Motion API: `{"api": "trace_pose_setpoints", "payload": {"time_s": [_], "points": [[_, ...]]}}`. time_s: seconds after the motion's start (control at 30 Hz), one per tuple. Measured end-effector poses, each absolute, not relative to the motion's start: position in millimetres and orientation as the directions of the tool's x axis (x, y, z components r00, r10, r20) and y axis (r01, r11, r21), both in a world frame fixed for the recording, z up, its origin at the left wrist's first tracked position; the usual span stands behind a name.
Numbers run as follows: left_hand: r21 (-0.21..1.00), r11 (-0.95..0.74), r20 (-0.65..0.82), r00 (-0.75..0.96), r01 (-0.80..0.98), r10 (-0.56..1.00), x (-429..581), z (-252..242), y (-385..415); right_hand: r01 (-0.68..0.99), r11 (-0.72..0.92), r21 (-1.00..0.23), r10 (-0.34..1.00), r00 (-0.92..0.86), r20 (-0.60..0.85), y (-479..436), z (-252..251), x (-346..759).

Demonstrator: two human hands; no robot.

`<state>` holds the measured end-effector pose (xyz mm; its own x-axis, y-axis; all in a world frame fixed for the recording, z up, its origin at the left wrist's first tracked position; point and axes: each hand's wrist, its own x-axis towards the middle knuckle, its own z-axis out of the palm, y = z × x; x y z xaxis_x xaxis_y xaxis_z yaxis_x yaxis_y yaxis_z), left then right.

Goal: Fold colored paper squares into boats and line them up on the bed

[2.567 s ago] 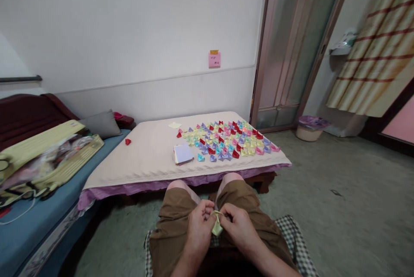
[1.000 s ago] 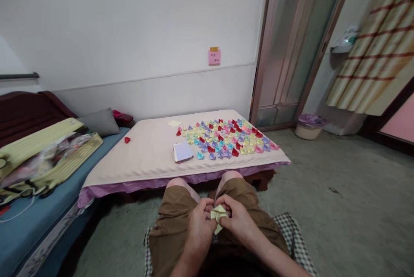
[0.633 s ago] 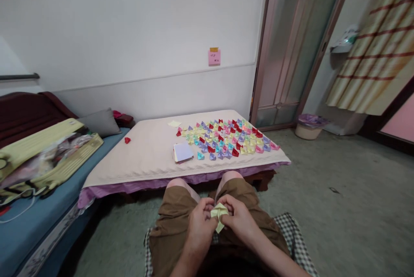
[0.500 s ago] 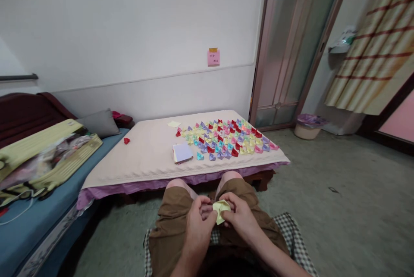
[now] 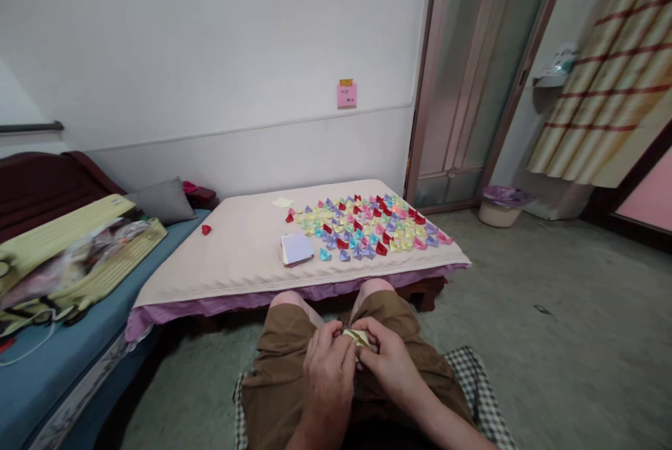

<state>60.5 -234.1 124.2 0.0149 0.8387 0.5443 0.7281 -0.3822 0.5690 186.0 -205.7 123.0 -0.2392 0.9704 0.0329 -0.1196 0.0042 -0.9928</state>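
A small piece of pale yellow folded paper (image 5: 358,338) is pinched between my two hands above my lap. My left hand (image 5: 330,362) grips it from the left, fingers curled, the back of the hand covering part of it. My right hand (image 5: 386,355) holds the other side with thumb and fingers closed on it. On the low table in front lie many small folded paper boats (image 5: 362,252) in red, yellow, purple, blue and pink. A stack of square paper (image 5: 297,249), lavender on top, sits to their left.
The cloth-covered table (image 5: 236,254) stands before my knees. A lone red folded piece (image 5: 206,229) and pale yellow sheets (image 5: 283,202) lie on it. To the left is a blue bed (image 5: 105,296) with an open yellow case (image 5: 115,254); a bin (image 5: 501,206) stands right.
The yellow paper has tilted and shows less of its face. My left hand has turned over it, showing more of its back, and my right fingers have closed in slightly.
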Motion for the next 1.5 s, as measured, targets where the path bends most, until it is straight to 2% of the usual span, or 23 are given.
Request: {"api": "trace_pose_setpoints", "payload": {"time_s": [0.17, 0.23, 0.4, 0.63, 0.77, 0.97, 1.17, 1.27, 1.33, 1.4, 1.5], "points": [[0.780, -0.270, 0.353, -0.041, 0.564, 0.935, 56, 137, -230, -0.230, -0.188, -0.955, 0.922, -0.376, -0.091, -207, 126, 188], [0.826, -0.228, 0.309, -0.077, 0.515, 0.948, 55, 141, -228, -0.282, -0.234, -0.931, 0.902, -0.419, -0.100, -206, 125, 189], [0.826, -0.207, 0.277, -0.057, 0.524, 0.959, 54, 141, -228, -0.397, -0.228, -0.889, 0.886, -0.463, -0.021, -207, 126, 187], [0.826, -0.201, 0.245, -0.015, 0.527, 0.969, 51, 142, -228, -0.423, -0.242, -0.873, 0.871, -0.491, -0.004, -205, 119, 188], [0.858, -0.174, 0.217, -0.034, 0.483, 0.976, 51, 142, -226, -0.398, -0.225, -0.890, 0.882, -0.471, -0.012, -204, 116, 189], [0.872, -0.147, 0.189, -0.043, 0.467, 0.981, 56, 145, -227, -0.281, -0.066, -0.957, 0.903, -0.425, 0.062, -206, 123, 188], [0.842, -0.192, 0.196, 0.047, 0.505, 0.980, 54, 147, -231, -0.187, 0.025, -0.982, 0.909, -0.405, 0.100, -207, 119, 186], [0.796, -0.274, 0.261, 0.103, 0.539, 0.960, 51, 146, -231, -0.142, 0.042, -0.989, 0.902, -0.419, 0.099, -205, 113, 190], [0.724, -0.322, 0.327, 0.108, 0.610, 0.939, 49, 144, -230, -0.051, 0.110, -0.993, 0.918, -0.378, 0.121, -205, 110, 195], [0.611, -0.360, 0.409, 0.108, 0.706, 0.906, 45, 141, -229, 0.114, 0.269, -0.956, 0.926, -0.303, 0.225, -207, 111, 201], [0.416, -0.425, 0.538, 0.159, 0.804, 0.828, 43, 135, -228, 0.383, 0.560, -0.735, 0.829, -0.277, 0.486, -215, 121, 208]]}}
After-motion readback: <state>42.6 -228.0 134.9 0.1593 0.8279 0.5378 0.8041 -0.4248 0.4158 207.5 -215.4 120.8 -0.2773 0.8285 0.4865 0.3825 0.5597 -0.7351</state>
